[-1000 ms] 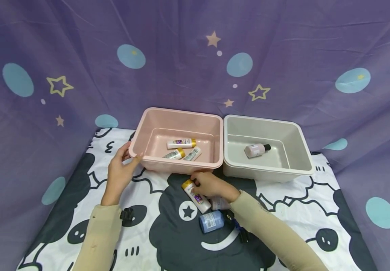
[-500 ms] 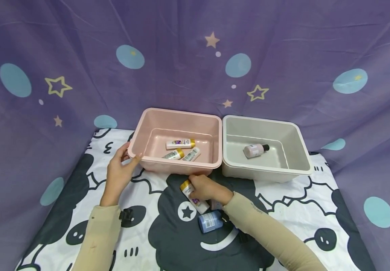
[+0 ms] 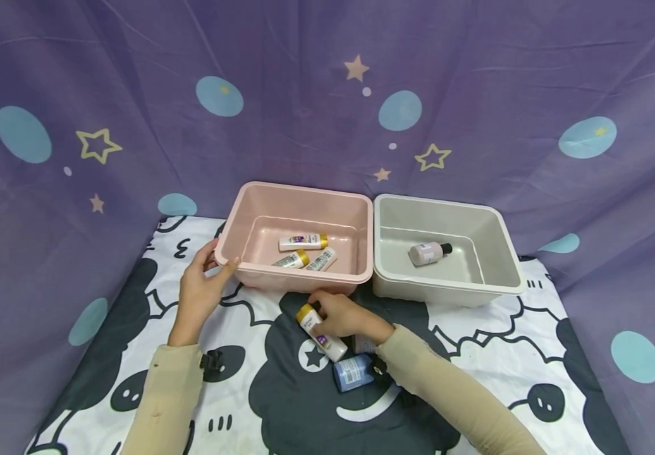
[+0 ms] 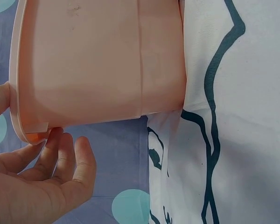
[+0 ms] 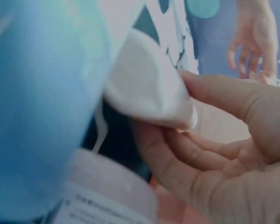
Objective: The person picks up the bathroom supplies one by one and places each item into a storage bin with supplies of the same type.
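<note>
The right hand (image 3: 346, 317) is curled round a white tube with a gold cap (image 3: 319, 331), fingers and thumb pinching its body, gold end pointing up and left; the right wrist view shows the tube's white end (image 5: 147, 86) caught between thumb and fingers. The tube lies low over the cloth, seemingly just being picked up, since its lower end is close to the surface. Just beneath the right wrist lies a blue bottle (image 3: 353, 372) on its side, with a pale bottle (image 3: 364, 344) tucked half out of sight beside the hand.

The left hand (image 3: 199, 292) rests at the near left corner of the pink bin (image 3: 299, 278), thumb over the rim and fingers loosely spread beneath its lip (image 4: 60, 149), likely steadying it rather than clamping it.

Beyond the right hand, inside the pink bin, three similar tubes (image 3: 303, 241) lie flat. To the right of it, touching side by side, stands a grey bin (image 3: 441, 289) with one pinkish, dark-capped bottle (image 3: 428, 252) on its floor.

Everything stands on a white cloth with a black cartoon print (image 3: 492, 354). Behind the bins hangs a purple backdrop with blue dots and stars (image 3: 327, 101).
</note>
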### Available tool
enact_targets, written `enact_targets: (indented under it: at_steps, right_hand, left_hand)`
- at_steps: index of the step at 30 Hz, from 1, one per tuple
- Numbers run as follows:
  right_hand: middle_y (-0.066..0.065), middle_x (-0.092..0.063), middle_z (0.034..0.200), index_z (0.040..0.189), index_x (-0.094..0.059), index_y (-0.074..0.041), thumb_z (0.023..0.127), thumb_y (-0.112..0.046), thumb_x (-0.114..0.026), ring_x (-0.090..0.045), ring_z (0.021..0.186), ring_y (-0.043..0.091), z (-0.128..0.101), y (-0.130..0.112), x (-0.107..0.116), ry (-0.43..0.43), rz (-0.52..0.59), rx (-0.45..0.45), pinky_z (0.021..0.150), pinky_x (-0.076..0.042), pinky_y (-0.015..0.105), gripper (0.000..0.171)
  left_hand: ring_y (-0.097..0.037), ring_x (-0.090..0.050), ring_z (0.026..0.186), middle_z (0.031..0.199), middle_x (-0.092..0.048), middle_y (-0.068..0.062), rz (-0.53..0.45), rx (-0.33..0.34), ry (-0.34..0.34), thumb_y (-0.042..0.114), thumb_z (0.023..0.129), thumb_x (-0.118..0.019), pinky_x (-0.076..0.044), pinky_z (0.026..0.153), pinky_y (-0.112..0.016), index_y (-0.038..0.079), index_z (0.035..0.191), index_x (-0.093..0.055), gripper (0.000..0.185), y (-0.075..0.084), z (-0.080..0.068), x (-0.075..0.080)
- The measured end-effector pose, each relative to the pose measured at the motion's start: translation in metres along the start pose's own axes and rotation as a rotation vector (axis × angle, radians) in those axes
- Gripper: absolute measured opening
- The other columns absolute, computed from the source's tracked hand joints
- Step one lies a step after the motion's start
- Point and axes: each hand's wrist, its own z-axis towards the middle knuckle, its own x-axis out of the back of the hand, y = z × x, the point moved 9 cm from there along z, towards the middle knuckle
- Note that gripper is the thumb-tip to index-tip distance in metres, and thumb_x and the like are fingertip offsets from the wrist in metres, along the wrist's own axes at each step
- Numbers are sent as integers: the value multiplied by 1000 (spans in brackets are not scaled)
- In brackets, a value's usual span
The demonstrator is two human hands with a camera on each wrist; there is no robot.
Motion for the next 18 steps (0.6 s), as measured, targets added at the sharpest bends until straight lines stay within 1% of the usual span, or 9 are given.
enact_targets:
  at_steps: [2, 4, 8, 13, 18]
  right_hand:
    - [4, -70, 95, 132, -54, -3, 82, -12, -84, -64, 80, 9, -3, -2, 2, 5, 86, 14, 66, -53, 24, 59]
    - [4, -70, 92, 132, -54, -2, 82, -11, -84, -65, 78, 10, -7, -5, 6, 14, 180, 28, 63, -54, 25, 59]
    - [5, -69, 91, 131, -53, 1, 83, -9, -83, -67, 79, 14, -20, -11, 12, 31, 331, 75, 65, -55, 27, 58]
    - [5, -70, 94, 132, -52, -1, 85, -8, -81, -68, 84, 16, -37, -14, 21, 47, 422, 118, 71, -57, 28, 56]
    - [6, -70, 98, 133, -53, -3, 85, -9, -82, -68, 84, 18, -54, -20, 39, 104, 455, 133, 74, -56, 30, 56]
  left_hand:
    - [-25, -52, 118, 135, -57, -16, 1, 1, -1, 36, 96, -69, -46, 84, -21, 8, 152, -42, 68, 0, 0, 0]
    - [-25, -52, 118, 135, -57, -16, 2, 2, -1, 37, 96, -69, -46, 85, -22, 8, 152, -42, 69, -1, 0, -1]
    - [-25, -51, 118, 135, -57, -16, -1, 1, -4, 37, 95, -69, -47, 85, -23, 8, 152, -42, 70, -1, 1, -1]
    - [-25, -51, 119, 135, -57, -16, 1, 4, -6, 41, 95, -69, -46, 85, -22, 9, 153, -41, 71, -1, 0, -1]
    - [-25, -52, 118, 135, -57, -15, 3, 3, -5, 43, 95, -68, -46, 85, -21, 9, 153, -41, 73, -2, 0, 0]
